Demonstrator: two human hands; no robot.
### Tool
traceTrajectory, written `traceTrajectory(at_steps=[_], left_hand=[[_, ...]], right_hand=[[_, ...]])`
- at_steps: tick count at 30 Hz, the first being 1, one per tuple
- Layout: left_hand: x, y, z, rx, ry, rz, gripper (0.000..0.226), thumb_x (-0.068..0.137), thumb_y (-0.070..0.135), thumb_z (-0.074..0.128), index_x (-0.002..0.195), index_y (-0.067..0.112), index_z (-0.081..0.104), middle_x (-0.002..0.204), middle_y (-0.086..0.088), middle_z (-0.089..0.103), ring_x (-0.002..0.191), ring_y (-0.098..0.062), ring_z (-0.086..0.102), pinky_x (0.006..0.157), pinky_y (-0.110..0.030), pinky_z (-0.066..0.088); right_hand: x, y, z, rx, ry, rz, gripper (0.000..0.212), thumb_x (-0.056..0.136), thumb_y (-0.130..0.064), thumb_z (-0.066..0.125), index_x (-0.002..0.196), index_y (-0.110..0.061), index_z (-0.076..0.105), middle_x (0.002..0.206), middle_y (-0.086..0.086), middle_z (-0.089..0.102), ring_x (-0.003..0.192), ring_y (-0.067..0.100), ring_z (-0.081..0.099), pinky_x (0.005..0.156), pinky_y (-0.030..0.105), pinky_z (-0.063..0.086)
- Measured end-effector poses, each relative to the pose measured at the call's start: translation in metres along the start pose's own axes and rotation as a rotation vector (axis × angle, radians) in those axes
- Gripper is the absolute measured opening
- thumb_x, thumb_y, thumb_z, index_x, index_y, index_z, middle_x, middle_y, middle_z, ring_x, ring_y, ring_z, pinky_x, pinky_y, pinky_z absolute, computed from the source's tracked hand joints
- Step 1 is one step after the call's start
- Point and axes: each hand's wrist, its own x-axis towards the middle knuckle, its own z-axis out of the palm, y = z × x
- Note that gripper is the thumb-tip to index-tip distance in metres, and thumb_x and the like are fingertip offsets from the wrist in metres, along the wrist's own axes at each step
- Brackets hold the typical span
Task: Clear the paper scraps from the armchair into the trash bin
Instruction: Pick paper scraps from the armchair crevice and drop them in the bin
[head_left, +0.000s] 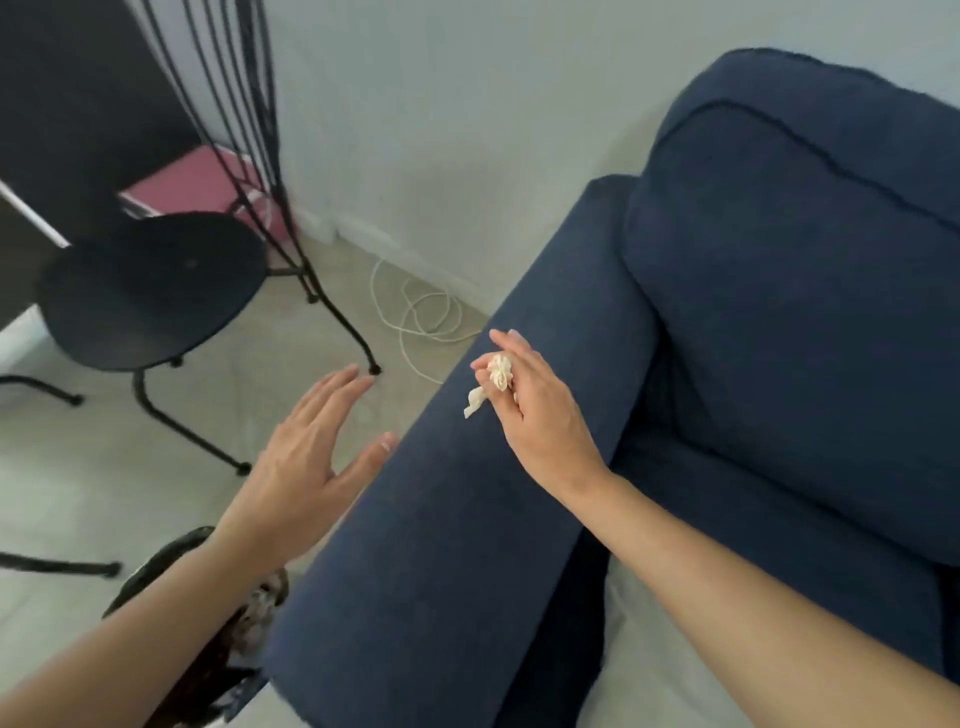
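Note:
A navy blue armchair (779, 270) fills the right side, its wide left armrest (447, 519) running toward me. My right hand (540, 415) hovers over that armrest, fingers pinched on crumpled cream paper scraps (497, 376); one strip dangles below the fingers. My left hand (306, 462) is open and flat, fingers spread, just left of the armrest above the floor. Under my left forearm sits the dark trash bin (228, 639), partly hidden, with pale crumpled scraps visible inside.
A black metal chair (150, 291) with a round seat stands at the left on the pale tiled floor. A white cable (421, 317) lies coiled by the wall. A pink box (197, 179) sits behind the chair. Pale cloth (675, 670) covers the armchair seat.

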Motion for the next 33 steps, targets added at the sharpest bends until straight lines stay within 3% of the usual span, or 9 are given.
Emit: traceTrajectory(at_steps=[3,9,14,18,21,24,28,33], left_hand=[[-0.039,-0.056,-0.043,-0.001,0.063,-0.123,0.068,0.092,0.057,0.049,0.151,0.024,0.037,0.161,0.005,0.028,0.149,-0.012,0.019,0.118,-0.041,0.023],[-0.130,-0.156,-0.093,-0.015,0.114,-0.333,0.068,0.093,0.059,0.047,0.152,0.027,0.034,0.162,0.007,0.025,0.148,-0.013,0.022,0.115,-0.034,0.019],[-0.203,-0.221,-0.101,-0.064,0.155,-0.467,0.067,0.093,0.059,0.046,0.152,0.029,0.033,0.161,0.011,0.025,0.149,-0.008,0.018,0.117,-0.039,0.024],[-0.245,-0.255,-0.101,-0.103,0.172,-0.527,0.066,0.094,0.062,0.044,0.150,0.030,0.035,0.160,0.012,0.028,0.143,-0.018,0.036,0.112,-0.046,0.036],[-0.264,-0.276,-0.097,-0.113,0.194,-0.531,0.070,0.091,0.066,0.042,0.150,0.028,0.036,0.159,0.011,0.032,0.146,-0.008,0.027,0.116,-0.039,0.030],[-0.277,-0.291,-0.093,-0.120,0.205,-0.546,0.070,0.090,0.065,0.044,0.149,0.027,0.038,0.159,0.010,0.033,0.147,-0.006,0.025,0.115,-0.032,0.026],[-0.283,-0.304,-0.091,-0.143,0.225,-0.567,0.069,0.090,0.063,0.046,0.148,0.027,0.039,0.159,0.010,0.032,0.147,-0.006,0.025,0.113,-0.029,0.026],[-0.285,-0.310,-0.090,-0.141,0.237,-0.562,0.069,0.091,0.062,0.047,0.148,0.026,0.039,0.159,0.010,0.032,0.147,-0.003,0.021,0.113,-0.028,0.024]], right_hand=[[0.012,-0.058,0.057,-0.010,-0.105,-0.075,0.041,0.108,-0.035,0.043,0.132,-0.010,0.063,0.157,0.002,0.048,0.155,0.016,0.027,0.123,0.044,0.030],[0.001,-0.143,0.184,0.017,-0.261,-0.224,0.034,0.106,-0.031,0.048,0.131,-0.011,0.061,0.148,0.007,0.057,0.152,0.021,0.034,0.120,0.050,0.033],[-0.028,-0.177,0.280,-0.010,-0.413,-0.277,0.033,0.108,-0.034,0.045,0.130,-0.015,0.061,0.157,0.002,0.048,0.153,0.014,0.029,0.126,0.046,0.021],[-0.048,-0.186,0.327,-0.019,-0.499,-0.252,0.045,0.105,-0.047,0.041,0.128,-0.015,0.062,0.159,-0.002,0.044,0.151,0.008,0.027,0.127,0.043,0.019],[-0.058,-0.182,0.351,-0.054,-0.539,-0.233,0.052,0.098,-0.058,0.048,0.131,-0.018,0.059,0.160,-0.003,0.042,0.150,0.006,0.026,0.127,0.045,0.018],[-0.067,-0.175,0.369,-0.090,-0.591,-0.218,0.075,0.088,-0.065,0.062,0.147,-0.021,0.046,0.164,-0.006,0.034,0.152,0.005,0.021,0.128,0.041,0.010],[-0.074,-0.167,0.379,-0.145,-0.681,-0.187,0.110,0.081,-0.067,0.070,0.163,-0.021,0.014,0.172,-0.004,0.014,0.148,-0.005,0.001,0.127,0.038,-0.002],[-0.078,-0.162,0.386,-0.190,-0.661,-0.181,0.119,0.080,-0.067,0.073,0.164,-0.018,0.004,0.173,0.000,0.009,0.147,-0.003,-0.004,0.127,0.042,-0.003]])
